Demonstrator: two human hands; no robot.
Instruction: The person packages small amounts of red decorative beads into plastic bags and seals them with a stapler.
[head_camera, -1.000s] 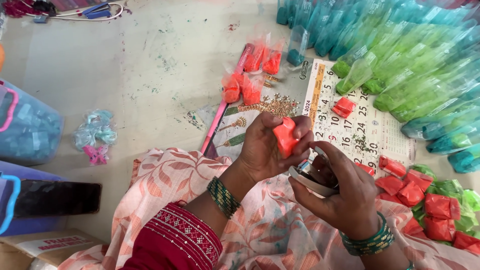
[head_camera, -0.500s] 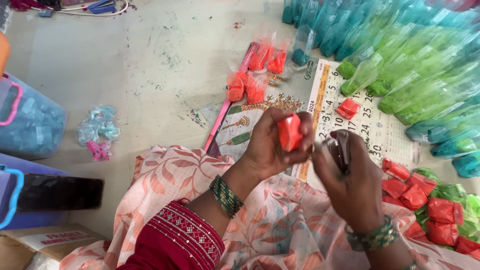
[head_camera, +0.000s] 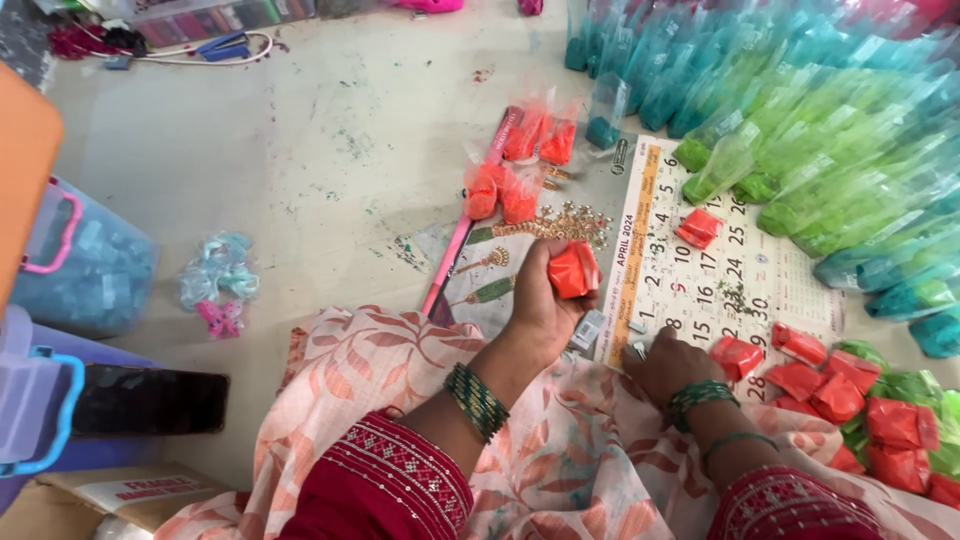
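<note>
My left hand (head_camera: 535, 310) is raised over my lap and is closed around a small orange powder packet (head_camera: 573, 270). My right hand (head_camera: 668, 365) rests knuckles up on the wall calendar (head_camera: 690, 285) spread on the floor. Its fingers are curled under, so what they hold is hidden. A small grey object (head_camera: 588, 328) lies between the two hands. A heap of finished orange packets (head_camera: 830, 385) lies just right of my right hand. One more orange packet (head_camera: 698, 228) sits alone on the calendar.
Rows of green and teal packets (head_camera: 800, 130) fill the upper right. Several orange packets (head_camera: 510, 180) stand beside a pink stick (head_camera: 455, 250). Blue plastic containers (head_camera: 80, 270), a light-blue bundle (head_camera: 215, 285) and a dark phone (head_camera: 150, 400) lie at the left.
My right hand has dropped from in front of me down onto the calendar, and the dark tool it held is out of sight. My left hand still holds the orange packet.
</note>
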